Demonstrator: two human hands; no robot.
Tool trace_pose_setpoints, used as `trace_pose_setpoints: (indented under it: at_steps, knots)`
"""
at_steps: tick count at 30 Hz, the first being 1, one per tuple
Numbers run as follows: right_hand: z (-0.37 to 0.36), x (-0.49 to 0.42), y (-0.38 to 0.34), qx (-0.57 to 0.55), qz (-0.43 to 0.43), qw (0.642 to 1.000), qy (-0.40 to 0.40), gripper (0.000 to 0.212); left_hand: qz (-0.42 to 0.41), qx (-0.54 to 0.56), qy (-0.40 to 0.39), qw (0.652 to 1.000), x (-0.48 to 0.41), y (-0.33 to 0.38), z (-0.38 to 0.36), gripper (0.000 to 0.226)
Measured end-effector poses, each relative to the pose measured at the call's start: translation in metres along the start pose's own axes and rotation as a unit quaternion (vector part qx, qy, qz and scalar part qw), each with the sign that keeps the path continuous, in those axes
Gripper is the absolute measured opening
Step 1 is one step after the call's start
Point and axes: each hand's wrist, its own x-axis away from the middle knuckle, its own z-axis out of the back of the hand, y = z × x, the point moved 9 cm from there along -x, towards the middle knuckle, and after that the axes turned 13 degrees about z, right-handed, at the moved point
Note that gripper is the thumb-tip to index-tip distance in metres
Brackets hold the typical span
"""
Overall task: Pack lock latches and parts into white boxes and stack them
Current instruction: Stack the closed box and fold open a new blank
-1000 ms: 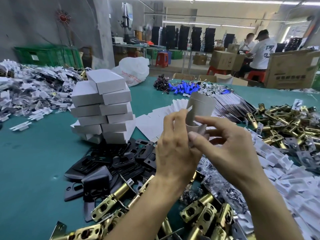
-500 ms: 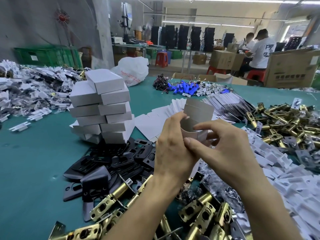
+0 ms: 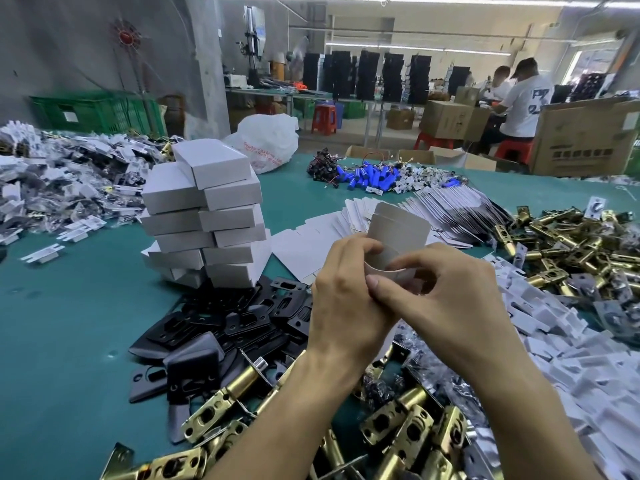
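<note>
On the left half of the counter [image 3: 69,323], a stack [image 3: 204,216] of closed white boxes leans slightly, probably parked there as finished work within easy reach. Black plates [image 3: 221,317] spill out from its foot, and brass latches [image 3: 398,420] lie along the bottom edge, all close by for quick picking. Flat blanks [image 3: 311,244] fan out behind the hands.

At centre frame the left hand [image 3: 346,299] holds a half-formed box [image 3: 398,233] above the piles, its fingers [image 3: 367,245] curled round the near side to steady it. The open flap stands up and faces away. The right hand [image 3: 446,299] meets it from the right, its fingers [image 3: 415,263] bent in and pinching the lower edge, seemingly folding a flap. Whether anything is inside the box is hidden.

White inserts [image 3: 554,334] cover the right side.

Compared with a second ago, the right fingers are curled tighter onto the box instead of stretched across it, and the box sits a little lower. The stack is unchanged.
</note>
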Motion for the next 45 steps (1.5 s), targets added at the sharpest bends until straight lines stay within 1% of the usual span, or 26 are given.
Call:
trace_pose_setpoints:
  at_steps: [3, 6, 10, 13, 14, 15, 17, 19, 22, 25, 27, 28, 30, 33, 35, 38, 40, 41, 45]
  knots:
    - [-0.001, 0.000, -0.002, -0.016, 0.007, 1.000, -0.002, 0.027, -0.009, 0.000, 0.004, 1.000, 0.001, 0.003, 0.001, 0.050]
    - [0.004, 0.000, 0.001, -0.039, 0.004, 0.999, 0.031, 0.029, 0.010, -0.026, 0.006, 1.000, -0.001, 0.002, 0.002, 0.055]
    - [0.012, 0.000, 0.008, -0.018, -0.006, 0.997, 0.077, 0.028, 0.024, -0.053, -0.048, 0.997, 0.002, 0.001, -0.009, 0.074]
    - [0.014, 0.000, 0.008, -0.028, 0.006, 0.996, 0.085, 0.026, 0.051, -0.067, -0.072, 0.994, 0.005, -0.006, -0.015, 0.090]
    - [0.013, 0.000, 0.008, -0.036, 0.006, 0.996, 0.079, 0.026, 0.059, -0.065, -0.074, 0.993, 0.004, -0.009, -0.014, 0.091]
    - [0.010, 0.000, 0.009, -0.048, 0.001, 0.997, 0.068, 0.026, 0.058, -0.064, -0.074, 0.994, 0.004, -0.011, -0.014, 0.088]
    - [0.004, 0.001, 0.013, -0.082, -0.015, 0.996, 0.036, 0.026, 0.037, -0.069, -0.065, 0.995, 0.003, -0.009, -0.013, 0.074]
    - [0.001, 0.000, 0.012, -0.111, -0.016, 0.993, 0.024, 0.024, 0.010, -0.085, -0.045, 0.995, 0.003, -0.004, -0.010, 0.063]
    - [0.007, -0.002, 0.008, -0.136, 0.000, 0.989, 0.061, 0.017, -0.017, -0.110, -0.036, 0.993, 0.004, -0.001, -0.011, 0.068]
    - [0.022, 0.001, 0.018, -0.194, -0.034, 0.969, 0.151, 0.011, -0.058, -0.130, -0.040, 0.989, 0.005, 0.005, -0.014, 0.075]
    - [0.027, 0.002, 0.023, -0.216, -0.054, 0.958, 0.179, 0.005, -0.079, -0.139, -0.046, 0.986, 0.007, 0.008, -0.015, 0.076]
    - [0.027, 0.002, 0.024, -0.228, -0.066, 0.956, 0.175, 0.007, -0.087, -0.146, -0.046, 0.984, 0.007, 0.009, -0.016, 0.077]
    - [0.020, 0.002, 0.025, -0.268, -0.090, 0.948, 0.146, 0.018, -0.092, -0.156, -0.045, 0.982, 0.007, 0.009, -0.015, 0.079]
    - [0.001, 0.002, 0.023, -0.347, -0.113, 0.928, 0.075, 0.013, -0.088, -0.159, -0.041, 0.983, 0.007, 0.009, -0.014, 0.085]
    - [-0.007, 0.004, 0.025, -0.354, -0.127, 0.925, 0.049, 0.016, -0.084, -0.165, -0.030, 0.982, 0.007, 0.008, -0.015, 0.090]
    - [-0.010, 0.005, 0.027, -0.355, -0.134, 0.924, 0.057, 0.011, -0.065, -0.168, -0.021, 0.983, 0.006, 0.006, -0.015, 0.091]
    - [-0.009, 0.004, 0.027, -0.345, -0.124, 0.928, 0.069, 0.024, -0.049, -0.164, -0.022, 0.985, 0.004, 0.003, -0.014, 0.089]
    - [-0.008, 0.004, 0.028, -0.335, -0.117, 0.932, 0.073, 0.028, -0.045, -0.164, -0.022, 0.985, 0.004, 0.002, -0.014, 0.090]
    - [-0.006, 0.004, 0.029, -0.308, -0.102, 0.942, 0.084, 0.020, -0.046, -0.167, -0.018, 0.985, 0.004, 0.005, -0.011, 0.108]
